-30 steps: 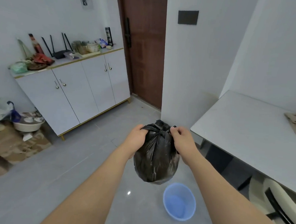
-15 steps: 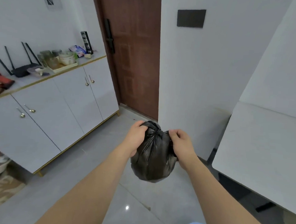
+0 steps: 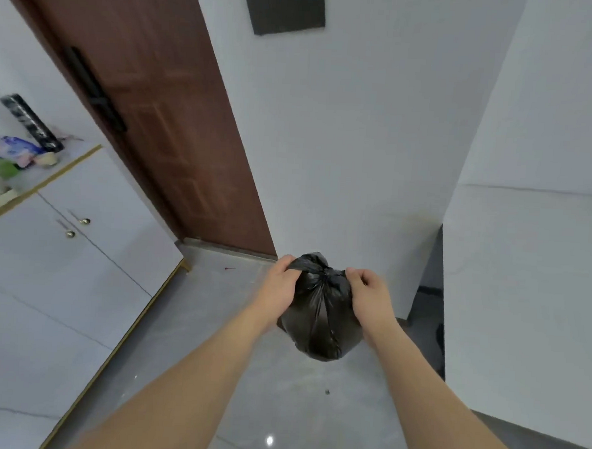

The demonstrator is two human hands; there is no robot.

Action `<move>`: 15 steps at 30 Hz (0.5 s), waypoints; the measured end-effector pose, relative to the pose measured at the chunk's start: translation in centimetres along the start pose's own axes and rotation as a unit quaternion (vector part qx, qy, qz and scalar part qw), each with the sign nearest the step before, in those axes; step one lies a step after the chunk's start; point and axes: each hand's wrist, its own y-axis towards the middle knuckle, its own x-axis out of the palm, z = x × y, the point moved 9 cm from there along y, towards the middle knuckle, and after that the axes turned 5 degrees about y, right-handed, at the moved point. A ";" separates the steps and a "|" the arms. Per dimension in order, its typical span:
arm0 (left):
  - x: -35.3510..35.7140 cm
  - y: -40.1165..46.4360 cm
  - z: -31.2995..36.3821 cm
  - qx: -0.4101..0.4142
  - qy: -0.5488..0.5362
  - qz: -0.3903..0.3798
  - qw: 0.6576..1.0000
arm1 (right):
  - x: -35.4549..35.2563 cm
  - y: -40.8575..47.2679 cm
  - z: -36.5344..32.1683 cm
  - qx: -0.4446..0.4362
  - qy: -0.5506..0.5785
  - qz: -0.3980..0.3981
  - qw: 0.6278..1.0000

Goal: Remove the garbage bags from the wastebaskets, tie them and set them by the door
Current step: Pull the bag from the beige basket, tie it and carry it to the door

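A full black garbage bag (image 3: 320,315) hangs in the air in front of me, its top gathered into a knot. My left hand (image 3: 279,287) grips the left side of the bag's neck. My right hand (image 3: 370,293) pinches the right side of the neck. Both hands hold the bag above the grey tiled floor (image 3: 231,324). The brown door (image 3: 150,106) with a black handle stands closed just ahead and to the left, its threshold a short way beyond the bag.
A white cabinet (image 3: 62,280) with gold trim and small knobs runs along the left, with clutter on top. A white wall corner (image 3: 342,158) juts out right of the door. A white table (image 3: 523,305) stands at the right.
I have moved closer to the door with the bag in both hands. The blue wastebasket has dropped out of view behind me, and the door now fills the upper left.
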 end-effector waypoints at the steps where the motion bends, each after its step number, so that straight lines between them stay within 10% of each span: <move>1: 0.6 1.6 -0.2 0.002 0.013 -0.012 1.000 | -0.2 1.0 0.8 0.013 0.004 0.009 1.000; 10: 12.7 17.3 -16.3 -0.042 0.071 -0.165 0.983 | -4.1 12.8 20.0 0.121 -0.019 0.126 0.984; 15: 22.7 26.9 -35.5 -0.036 0.050 -0.198 0.978 | -4.8 21.1 42.3 0.169 0.010 0.182 0.969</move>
